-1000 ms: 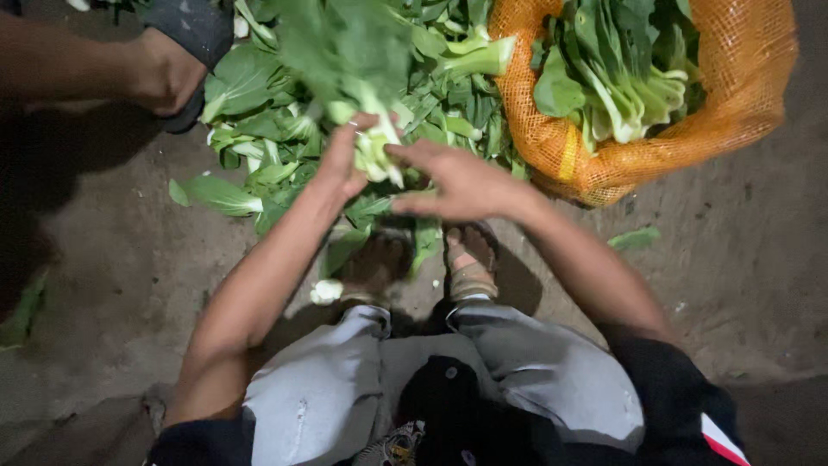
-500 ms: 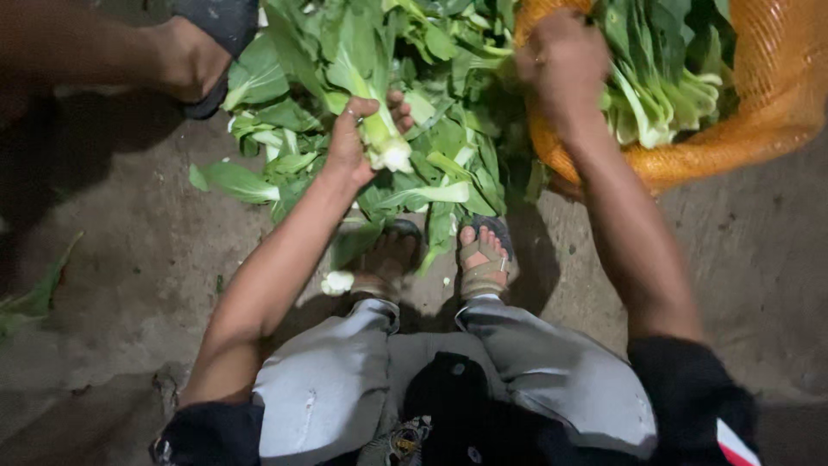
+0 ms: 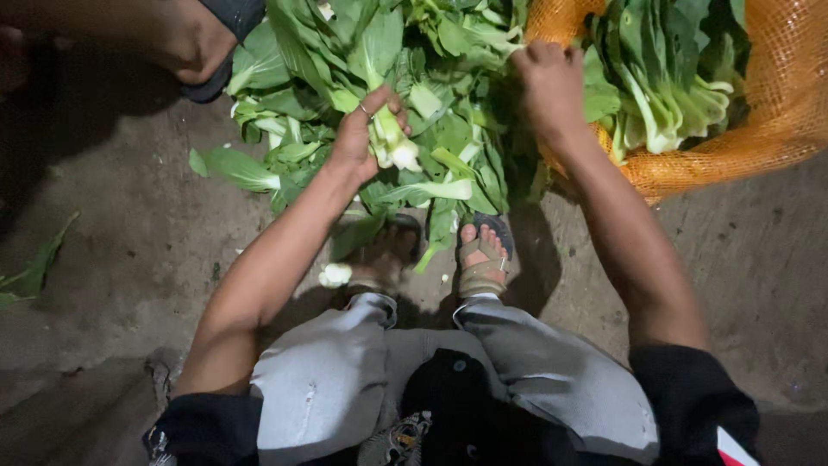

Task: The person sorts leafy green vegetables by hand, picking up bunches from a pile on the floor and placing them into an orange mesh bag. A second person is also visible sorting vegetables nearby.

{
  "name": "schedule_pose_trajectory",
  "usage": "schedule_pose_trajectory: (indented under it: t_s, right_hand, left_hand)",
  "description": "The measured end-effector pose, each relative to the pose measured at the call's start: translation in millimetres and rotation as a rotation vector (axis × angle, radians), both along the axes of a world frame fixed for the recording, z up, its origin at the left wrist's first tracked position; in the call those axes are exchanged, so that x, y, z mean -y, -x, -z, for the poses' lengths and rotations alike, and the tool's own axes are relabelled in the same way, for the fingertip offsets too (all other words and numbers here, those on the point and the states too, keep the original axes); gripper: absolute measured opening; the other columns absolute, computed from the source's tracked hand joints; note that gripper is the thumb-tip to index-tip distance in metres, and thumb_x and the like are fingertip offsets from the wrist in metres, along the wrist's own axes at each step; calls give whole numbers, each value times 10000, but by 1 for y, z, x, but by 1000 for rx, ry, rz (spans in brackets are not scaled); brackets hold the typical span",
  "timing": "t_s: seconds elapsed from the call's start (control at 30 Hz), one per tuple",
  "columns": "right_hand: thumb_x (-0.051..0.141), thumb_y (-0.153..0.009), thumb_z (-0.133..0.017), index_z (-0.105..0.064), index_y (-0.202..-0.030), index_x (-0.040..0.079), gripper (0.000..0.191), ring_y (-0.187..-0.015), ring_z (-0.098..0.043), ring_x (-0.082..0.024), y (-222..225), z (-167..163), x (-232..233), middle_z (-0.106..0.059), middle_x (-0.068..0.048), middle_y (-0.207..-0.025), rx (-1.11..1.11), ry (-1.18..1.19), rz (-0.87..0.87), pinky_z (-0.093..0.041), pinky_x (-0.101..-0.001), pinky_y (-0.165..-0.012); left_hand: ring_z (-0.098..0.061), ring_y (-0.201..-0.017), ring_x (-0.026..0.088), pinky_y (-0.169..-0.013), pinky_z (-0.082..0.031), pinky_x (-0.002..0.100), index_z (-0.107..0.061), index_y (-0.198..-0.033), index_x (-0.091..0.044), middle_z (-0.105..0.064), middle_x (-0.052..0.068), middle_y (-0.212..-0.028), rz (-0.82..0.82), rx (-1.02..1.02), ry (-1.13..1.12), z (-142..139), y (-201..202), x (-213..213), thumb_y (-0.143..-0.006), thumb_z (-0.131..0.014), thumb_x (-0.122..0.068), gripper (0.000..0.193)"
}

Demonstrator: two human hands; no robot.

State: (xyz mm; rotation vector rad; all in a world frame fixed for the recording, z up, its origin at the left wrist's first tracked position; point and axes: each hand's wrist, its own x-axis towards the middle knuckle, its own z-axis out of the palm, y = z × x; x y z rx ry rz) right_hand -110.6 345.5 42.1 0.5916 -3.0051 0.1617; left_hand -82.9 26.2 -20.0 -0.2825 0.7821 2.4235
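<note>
- Head view: concrete floor [image 3: 129,285], leafy greens pile [image 3: 448,112] far centre.
- Orange mesh sack [image 3: 776,103], far right, filled with greens.
- Right hand [image 3: 548,82] at sack's left edge; fingers' state cannot be told.
- Left hand [image 3: 362,129], fingers clenched around white-stemmed green bunch [image 3: 388,142], over pile.

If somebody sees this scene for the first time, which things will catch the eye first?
First, the pile of green leafy vegetables on the ground at top centre, where the left hand grips one white-stemmed bunch. Next, the orange mesh sack at top right, full of the same greens, with the right hand at its edge. Below, sandalled feet stand on bare ground.
</note>
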Motion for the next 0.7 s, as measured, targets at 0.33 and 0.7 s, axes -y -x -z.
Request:
schedule_pose_trajectory:
  t_s: [0.33,0.7]
  right_hand:
    - [220,-1083,-695,-484,-1409,82,412,-735,-575,-160,-30,-139,23,-612,-52,-957,111,1565,287,-502,-305,-576]
    - [282,-971,-738,-698,-953,62,225,-696,-676,-216,-76,-25,115,-701,-99,-803,520,687,177,-504,-325,-636]
  left_hand:
    - [-629,-849,191,-888,-582,397,-585,-1102,-62,-587,37,-858,-62,-87,-81,-6,-2,-13,-813,-721,-722,733]
    - [-722,-933,237,-827,-603,384,-672,-1173,30,-736,127,-1056,-20,-148,321,-4,-29,-29,-922,-778,-212,364]
